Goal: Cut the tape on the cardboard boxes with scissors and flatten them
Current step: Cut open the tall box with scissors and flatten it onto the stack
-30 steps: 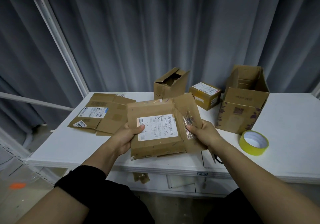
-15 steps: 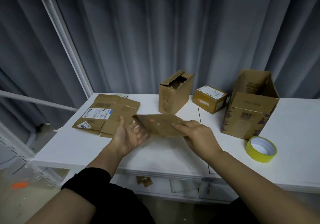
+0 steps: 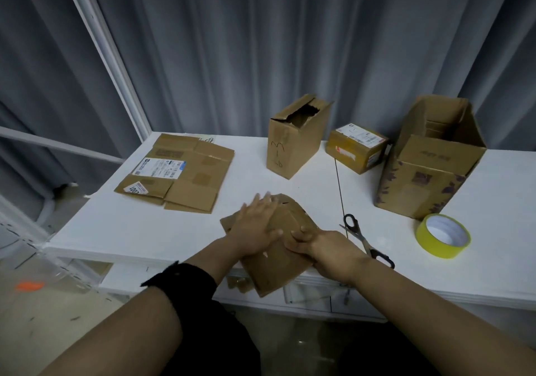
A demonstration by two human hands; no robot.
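A flattened cardboard box [image 3: 278, 271] lies at the front edge of the white table [image 3: 139, 227], partly overhanging it. My left hand [image 3: 255, 227] presses flat on top of it with straight fingers. My right hand [image 3: 322, 248] grips the box's right side, fingers curled on the cardboard. Black-handled scissors [image 3: 365, 239] lie on the table just right of my right hand. Standing at the back are a torn-open tall box [image 3: 293, 140], a small labelled box [image 3: 356, 149] and a large open box [image 3: 429, 166].
A stack of flattened boxes [image 3: 179, 172] lies at the back left of the table. A yellow tape roll [image 3: 442, 235] sits at the right front. Grey curtains hang behind, and a white frame post [image 3: 107, 53] rises at the left.
The box was held up facing me with both hands, then turned over and lowered. It now lies flat at the table's front edge under my left palm. The view has tilted down.
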